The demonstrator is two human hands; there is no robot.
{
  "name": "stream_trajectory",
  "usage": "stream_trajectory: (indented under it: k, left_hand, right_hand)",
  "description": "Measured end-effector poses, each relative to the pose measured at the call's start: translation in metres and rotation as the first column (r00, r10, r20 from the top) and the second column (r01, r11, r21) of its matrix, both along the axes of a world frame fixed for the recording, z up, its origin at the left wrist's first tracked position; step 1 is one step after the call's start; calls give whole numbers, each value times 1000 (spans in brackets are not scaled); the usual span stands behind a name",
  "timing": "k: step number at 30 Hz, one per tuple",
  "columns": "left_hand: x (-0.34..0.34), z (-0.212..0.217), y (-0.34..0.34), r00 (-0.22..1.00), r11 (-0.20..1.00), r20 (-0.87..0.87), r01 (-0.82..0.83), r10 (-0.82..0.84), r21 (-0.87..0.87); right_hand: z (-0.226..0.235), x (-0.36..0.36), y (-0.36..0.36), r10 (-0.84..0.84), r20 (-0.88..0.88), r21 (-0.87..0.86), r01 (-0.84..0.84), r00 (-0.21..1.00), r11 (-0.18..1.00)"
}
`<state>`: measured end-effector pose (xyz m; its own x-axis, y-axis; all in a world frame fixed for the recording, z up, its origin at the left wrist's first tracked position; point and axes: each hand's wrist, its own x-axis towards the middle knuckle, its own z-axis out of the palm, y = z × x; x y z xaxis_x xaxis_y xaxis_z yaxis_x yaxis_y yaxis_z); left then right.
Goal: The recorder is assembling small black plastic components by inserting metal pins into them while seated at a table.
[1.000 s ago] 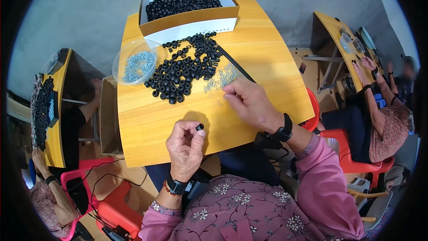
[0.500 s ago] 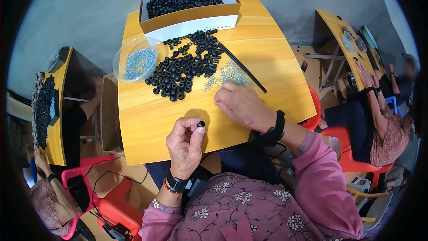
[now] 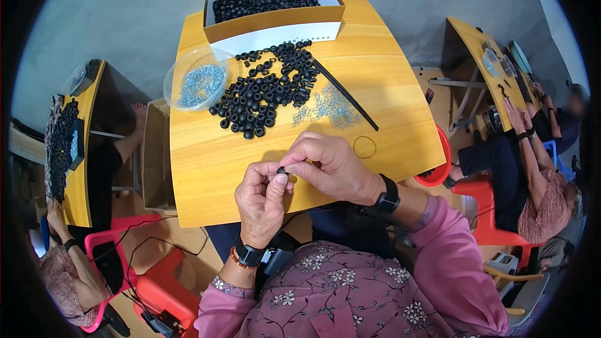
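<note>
Over wooden table [image 3: 206,169], both hands' [image 3: 263,197] fingertips pinch black ring [image 3: 283,171].

From my feed, the small black ring [image 3: 283,171] pinched between both hands at centre frame is mostly covered by fingertips. I can't make out single pieces in the clear bowl [image 3: 195,85], upper left. The co-worker [image 3: 551,181] at far right is blurred, cut by the rim.
</note>
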<state>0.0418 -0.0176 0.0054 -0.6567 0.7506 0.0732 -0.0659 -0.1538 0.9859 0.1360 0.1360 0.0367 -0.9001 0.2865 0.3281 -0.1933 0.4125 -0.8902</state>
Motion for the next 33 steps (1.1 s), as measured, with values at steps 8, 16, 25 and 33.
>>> stream_trajectory:
  k: [8, 16, 25, 33]
  left_hand:
    - [-2, -4, -1, 1000, 1000, 4, -1, 1, 2]
    - [-4, 0, 1, 994, 999, 105, -14, 10, 38]
    - [-8, -2, -1, 994, 999, 107, 16, -21, 50]
    - [-7, -2, -1, 989, 998, 145, -10, 1, 58]
  right_hand:
    - [0, 5, -9, -23, -14, 125, 24, 1000, 992]
    - [-14, 9, 0, -45, -84, 24, 47, 995, 999]
    - [-3, 2, -11, 15, -28, 178, -9, 1000, 984]
    - [10, -10, 35, -215, 92, 268, 183, 972, 946]
